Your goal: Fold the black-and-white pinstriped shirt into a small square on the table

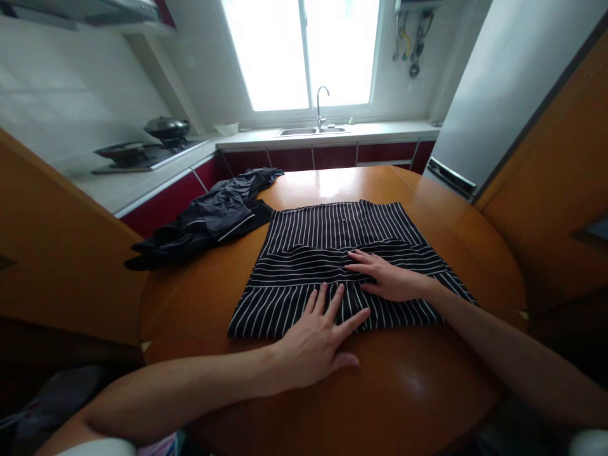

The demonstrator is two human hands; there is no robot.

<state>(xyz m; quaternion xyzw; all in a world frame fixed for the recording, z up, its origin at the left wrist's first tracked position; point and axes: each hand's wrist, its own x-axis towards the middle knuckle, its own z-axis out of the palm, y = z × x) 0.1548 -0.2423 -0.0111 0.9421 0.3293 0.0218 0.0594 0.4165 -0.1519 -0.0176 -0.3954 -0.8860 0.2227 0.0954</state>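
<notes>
A black garment with white stripes lies folded and spread flat on the round wooden table. Across its middle runs a band where the stripes go sideways, while above and below they run lengthwise. My left hand rests on the near edge of the cloth, fingers spread, with the thumb over the bare wood. On the sideways-striped band lies my right hand, palm down with its fingers apart and pointing left. Neither hand grips anything.
A crumpled dark garment lies at the table's left edge. Beyond stand a counter with a sink and faucet, and a stove with pans. A refrigerator stands at right, and wooden doors flank both sides.
</notes>
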